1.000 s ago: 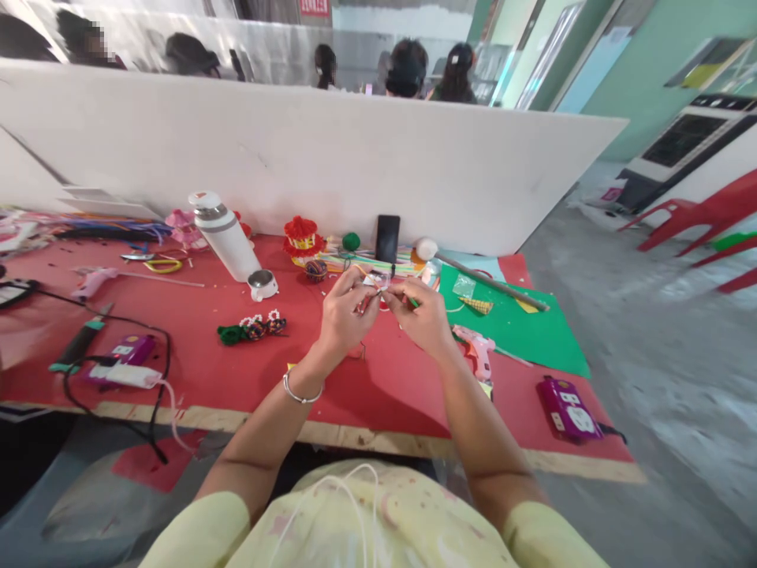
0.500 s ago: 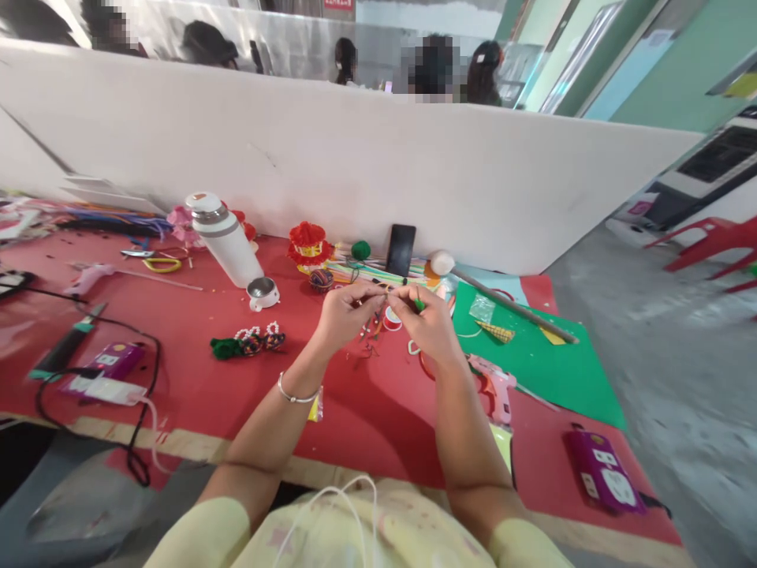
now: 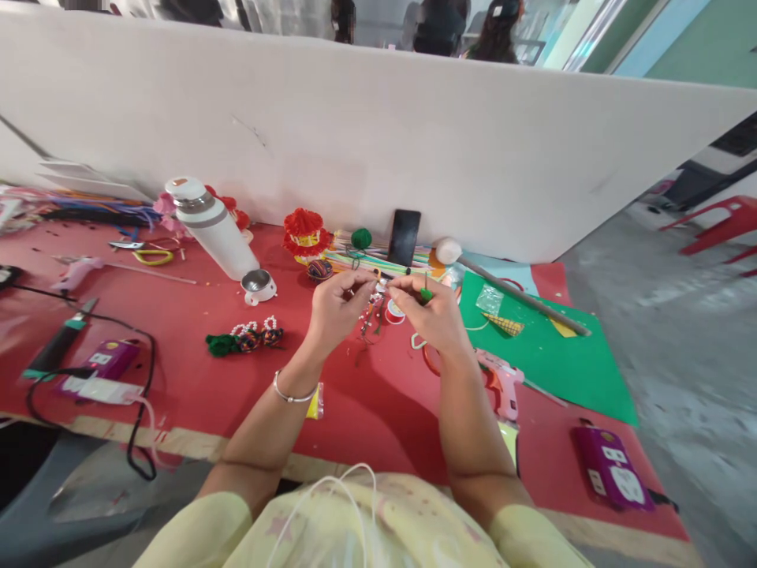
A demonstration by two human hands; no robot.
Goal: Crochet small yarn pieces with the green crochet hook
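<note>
Left hand [image 3: 337,306] and right hand [image 3: 430,314] meet above the red surface [image 3: 195,331], each grip pinched shut on a small beaded string piece [image 3: 374,304] held taut between them; a green-tipped tool [image 3: 425,292] sticks from the right fingers; pink glue gun [image 3: 502,386] lies near.

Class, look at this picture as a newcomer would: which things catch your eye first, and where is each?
Two hands, left hand and right hand, meet at mid-table, pinching a small beaded piece between them. Behind them to the left a white flask leans on the red table. A green sheet lies to the right.
</note>
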